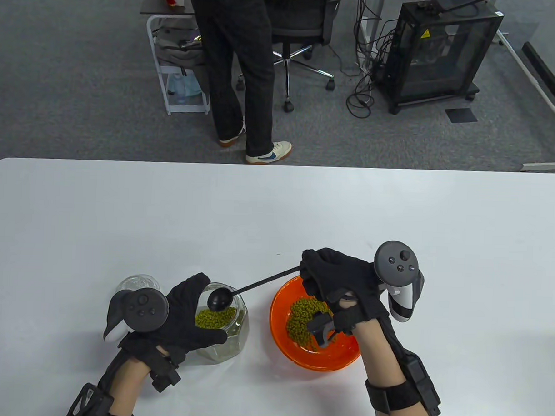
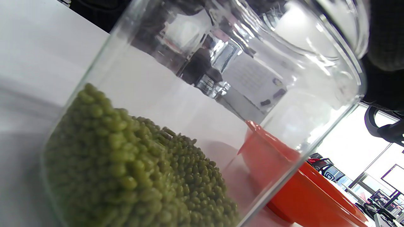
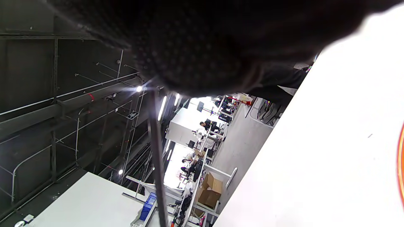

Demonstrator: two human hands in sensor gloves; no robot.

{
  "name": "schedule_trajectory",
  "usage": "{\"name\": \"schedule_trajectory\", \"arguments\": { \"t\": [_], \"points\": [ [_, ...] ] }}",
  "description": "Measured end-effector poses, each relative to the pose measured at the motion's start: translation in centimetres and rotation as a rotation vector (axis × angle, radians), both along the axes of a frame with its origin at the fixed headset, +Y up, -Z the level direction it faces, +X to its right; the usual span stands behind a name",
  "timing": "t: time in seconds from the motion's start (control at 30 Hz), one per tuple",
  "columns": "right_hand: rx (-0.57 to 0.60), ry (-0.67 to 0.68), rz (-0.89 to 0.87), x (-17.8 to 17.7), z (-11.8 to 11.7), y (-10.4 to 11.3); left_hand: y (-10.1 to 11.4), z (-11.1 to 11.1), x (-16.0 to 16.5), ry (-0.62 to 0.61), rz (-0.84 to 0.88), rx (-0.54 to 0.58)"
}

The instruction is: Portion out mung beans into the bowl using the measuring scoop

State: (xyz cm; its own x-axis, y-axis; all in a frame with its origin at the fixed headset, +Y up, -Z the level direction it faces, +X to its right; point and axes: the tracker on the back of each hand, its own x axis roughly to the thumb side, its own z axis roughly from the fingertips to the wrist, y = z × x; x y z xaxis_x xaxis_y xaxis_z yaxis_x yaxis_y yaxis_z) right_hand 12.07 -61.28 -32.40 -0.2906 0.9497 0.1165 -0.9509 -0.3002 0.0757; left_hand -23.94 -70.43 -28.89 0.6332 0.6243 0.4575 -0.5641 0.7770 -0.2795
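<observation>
A clear glass jar [image 1: 227, 333] part full of green mung beans [image 1: 215, 317] stands at the front left of the white table. My left hand [image 1: 187, 318] grips its side. The jar [image 2: 221, 94] and its beans [image 2: 132, 170] fill the left wrist view. My right hand [image 1: 334, 276] holds the thin handle of a black measuring scoop [image 1: 220, 299], whose cup sits over the jar's mouth with its dark back upward. An orange bowl [image 1: 281, 308] holding a heap of beans [image 1: 303, 322] sits under my right hand. In the right wrist view only the handle [image 3: 157, 170] shows below my glove.
A glass lid [image 1: 138, 283] lies just behind my left hand. A person in dark trousers [image 1: 245, 79] stands beyond the table's far edge, near an office chair [image 1: 302, 31] and a black cabinet [image 1: 439, 54]. The orange bowl [image 2: 303, 192] appears behind the jar.
</observation>
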Motion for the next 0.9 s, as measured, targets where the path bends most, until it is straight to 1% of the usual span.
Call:
{"name": "schedule_trajectory", "arguments": {
  "t": [0.27,0.4,0.63,0.73,0.9],
  "points": [
    [0.049,0.008,0.143,-2.9,0.2,0.5,0.0,0.0,0.0,0.0,0.001,0.0],
    [0.093,0.015,0.221,-4.7,0.5,0.8,0.0,0.0,0.0,0.001,0.001,0.001],
    [0.197,0.035,0.411,-8.5,0.9,1.4,0.0,0.0,0.0,0.0,0.002,0.001],
    [0.227,0.056,0.451,-10.0,1.1,1.5,0.0,0.0,0.0,0.0,0.002,0.001],
    [0.212,0.068,0.447,-11.3,1.2,1.2,0.0,0.0,0.0,0.0,0.002,0.001]
  ]
}}
